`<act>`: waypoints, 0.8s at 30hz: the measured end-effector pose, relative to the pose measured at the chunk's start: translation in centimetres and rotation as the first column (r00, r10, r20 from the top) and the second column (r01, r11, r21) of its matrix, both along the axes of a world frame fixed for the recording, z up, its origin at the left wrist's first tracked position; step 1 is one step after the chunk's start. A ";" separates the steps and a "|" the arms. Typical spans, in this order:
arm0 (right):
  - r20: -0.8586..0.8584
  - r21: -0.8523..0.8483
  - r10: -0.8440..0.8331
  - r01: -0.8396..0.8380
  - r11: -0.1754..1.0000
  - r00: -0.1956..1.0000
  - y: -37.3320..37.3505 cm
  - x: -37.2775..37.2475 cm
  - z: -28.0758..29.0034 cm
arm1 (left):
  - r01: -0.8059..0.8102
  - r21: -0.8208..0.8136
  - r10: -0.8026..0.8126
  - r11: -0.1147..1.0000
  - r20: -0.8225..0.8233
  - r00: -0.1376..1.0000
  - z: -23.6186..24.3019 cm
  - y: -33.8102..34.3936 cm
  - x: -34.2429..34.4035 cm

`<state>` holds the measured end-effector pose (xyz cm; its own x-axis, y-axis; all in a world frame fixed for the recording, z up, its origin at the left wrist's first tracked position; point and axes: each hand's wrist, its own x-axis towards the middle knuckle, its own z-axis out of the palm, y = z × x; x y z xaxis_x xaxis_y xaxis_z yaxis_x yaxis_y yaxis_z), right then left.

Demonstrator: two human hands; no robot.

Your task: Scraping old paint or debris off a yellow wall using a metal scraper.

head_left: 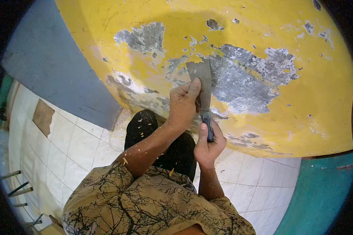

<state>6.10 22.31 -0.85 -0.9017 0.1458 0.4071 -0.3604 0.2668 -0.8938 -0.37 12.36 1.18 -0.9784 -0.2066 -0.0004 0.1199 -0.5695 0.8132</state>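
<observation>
A putty knife (205, 88) with a wide metal blade and a dark handle stands against a yellow painted wall (313, 102). My right hand (211, 148) is closed around its handle. Higher up, my left hand (183, 103) grips the blade, its thumb lying along the metal. The blade's far edge touches the wall at the border of a large bare grey patch (239, 84). Around it the yellow paint is chipped, with another grey patch (147, 37) up to the left. Paint flakes cling to my forearms and clothes.
A blue-grey wall section (59, 66) adjoins the yellow one on the left. White floor tiles (84, 147) lie below, with a broken brown piece (43, 117) on them. Metal legs (21, 192) stand at the lower left, and a teal surface (321, 192) is at the lower right.
</observation>
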 end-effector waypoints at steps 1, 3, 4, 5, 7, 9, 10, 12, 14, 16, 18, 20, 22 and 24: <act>-0.025 -0.008 0.002 -0.002 1.000 1.000 -0.1 -0.1 -0.8 | -0.016 -0.001 0.016 1.000 -0.017 1.000 0.2 0.0 -0.3; -0.048 -0.038 -0.032 0.030 0.999 0.998 -0.5 0.3 -1.4 | -0.050 -0.007 0.050 0.999 0.009 0.999 -0.1 0.6 -0.1; -0.058 -0.042 -0.030 0.028 0.999 0.998 -0.6 -0.1 -0.7 | -0.096 -0.016 0.096 0.995 0.038 0.995 -0.3 0.5 -0.3; -0.008 -0.017 -0.020 0.020 1.000 1.000 -0.5 0.0 0.5 | -0.091 -0.017 0.091 0.996 0.038 0.995 -0.3 0.3 -0.2; -0.002 -0.016 -0.014 0.014 1.000 1.000 -0.2 -0.1 0.5 | -0.008 0.001 0.008 1.000 0.017 1.000 0.0 0.2 -0.2; 0.006 -0.004 -0.005 0.005 1.000 1.000 0.0 0.5 -0.2 | -0.021 0.018 0.021 1.000 0.001 1.000 0.0 0.3 0.3; 0.009 0.001 0.005 -0.005 1.000 1.000 -0.3 0.6 -0.6 | -0.034 0.029 0.035 0.999 -0.021 0.999 0.0 0.1 0.2; -0.018 -0.021 -0.011 0.011 1.000 1.000 -0.5 0.2 -0.6 | -0.036 0.025 0.037 0.999 -0.020 0.999 0.3 0.0 -0.6; 0.024 0.012 -0.009 0.009 1.000 1.000 -0.6 -0.1 1.4 | -0.043 0.024 0.044 0.999 -0.010 0.999 0.4 -0.3 -0.7; 0.048 0.026 0.012 -0.013 1.000 0.999 -0.5 0.1 1.4 | -0.029 0.004 0.029 1.000 -0.028 0.999 0.6 -0.4 -0.3; 0.033 0.022 -0.003 0.002 1.000 0.999 -0.5 0.6 -0.5 | -0.019 -0.039 0.020 0.999 0.008 1.000 -0.6 -0.2 0.4; -0.010 0.040 -0.023 0.024 0.999 1.000 -1.0 -0.1 0.1 | -0.019 -0.086 0.022 0.996 0.033 0.999 -0.2 -0.5 0.1; -0.051 0.059 -0.043 0.046 0.997 0.998 -1.1 -0.5 0.7 | -0.079 -0.056 0.078 0.995 -0.030 0.997 0.7 -0.2 -1.0; 0.031 0.029 0.011 -0.012 1.000 0.999 -1.2 -0.6 1.0 | -0.079 -0.030 0.077 0.996 -0.043 0.996 0.0 -0.5 -1.0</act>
<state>5.46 21.09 0.19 -0.9155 0.1238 0.3827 -0.3358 0.2886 -0.8966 -1.32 11.89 1.22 -0.9584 -0.2815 0.0475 0.1968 -0.5312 0.8241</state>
